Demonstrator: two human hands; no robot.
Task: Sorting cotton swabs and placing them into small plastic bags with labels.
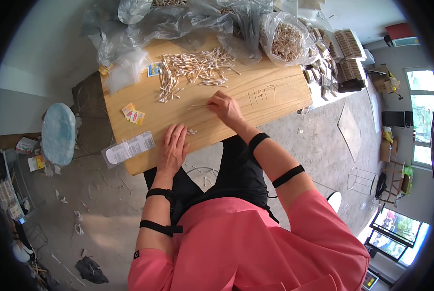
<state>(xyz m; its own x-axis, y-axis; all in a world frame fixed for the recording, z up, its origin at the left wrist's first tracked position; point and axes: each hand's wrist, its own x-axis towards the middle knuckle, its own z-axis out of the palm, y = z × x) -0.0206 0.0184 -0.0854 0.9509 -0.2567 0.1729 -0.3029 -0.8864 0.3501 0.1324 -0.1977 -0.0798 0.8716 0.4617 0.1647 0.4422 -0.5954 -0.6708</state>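
Observation:
A wooden board (270, 97) lies across my lap. A loose heap of cotton swabs with wooden sticks (192, 68) is spread over its far part. My right hand (225, 107) reaches toward the heap and pinches a few swabs (197, 105) flat against the board. My left hand (172, 148) rests palm down on the board's near edge, its fingers apart, with a small bunch of swabs (191, 131) beside its fingertips. Black straps wrap both forearms.
A flat clear packet with a white label (128, 149) lies at the board's near left edge. Small yellow and red paper cards (133, 114) and empty clear bags (125, 70) sit to the left. Plastic bags of swabs (287, 41) and stacked small boxes (350, 46) crowd the far side.

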